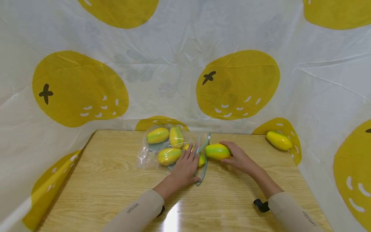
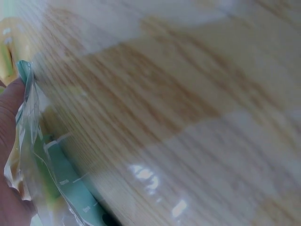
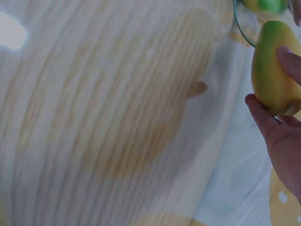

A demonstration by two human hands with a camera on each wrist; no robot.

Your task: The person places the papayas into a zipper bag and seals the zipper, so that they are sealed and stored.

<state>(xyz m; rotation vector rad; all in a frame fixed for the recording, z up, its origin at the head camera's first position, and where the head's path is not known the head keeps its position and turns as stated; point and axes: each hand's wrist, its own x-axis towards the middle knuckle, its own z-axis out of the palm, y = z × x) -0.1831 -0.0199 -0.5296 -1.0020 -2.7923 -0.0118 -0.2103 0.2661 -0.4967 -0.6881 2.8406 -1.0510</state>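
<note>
Well, printed cloth (image 1: 162, 93) backs a wooden table (image 1: 116, 180): right grip (image 1: 238, 157) holds a papaya (image 1: 215, 151), left grip (image 1: 185, 167) spread on a bag (image 1: 146, 157)

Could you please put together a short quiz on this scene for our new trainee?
1. Multiple choice: what does the right hand hold? A) a spoon B) a yellow-green fruit C) a bottle

2. True or false: the left hand is well apart from the clear bag.

3. Fill in the blank: the lone fruit lies near the far ____ corner of the table, as the person sees it.

Key: 1. B. 2. False; it rests on it. 3. Right.
</note>
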